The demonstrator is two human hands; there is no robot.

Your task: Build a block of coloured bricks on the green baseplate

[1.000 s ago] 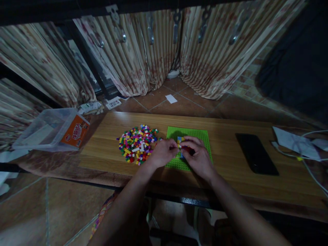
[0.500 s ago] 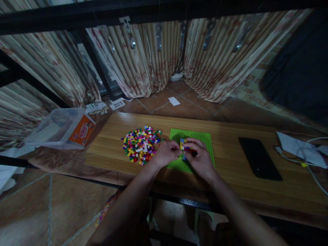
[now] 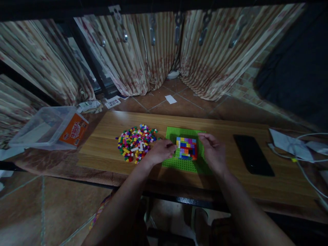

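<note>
A multicoloured block of toy bricks [image 3: 186, 148] sits on the green baseplate [image 3: 179, 165], its upper side in full view between my hands. My left hand [image 3: 162, 151] is just left of the bricks, over the plate's left edge. Its fingers are curled together, and whatever may be between the tips is too small to make out. Apart from the bricks on the right, my right hand [image 3: 213, 150] hovers over the plate's right edge. Its fingers are loosely bent and part-spread, with nothing visible in them.
A heap of loose bricks [image 3: 137, 141] lies left of the plate on the wooden table [image 3: 99, 147]. To the right are a black phone-like slab [image 3: 253, 155], white paper [image 3: 290, 145] and cables. A clear plastic box [image 3: 46, 128] with an orange label stands beyond the table's left end.
My right hand has moved off the bricks to the right, and my left hand has drawn slightly left, uncovering them. The whole view has shifted a little.
</note>
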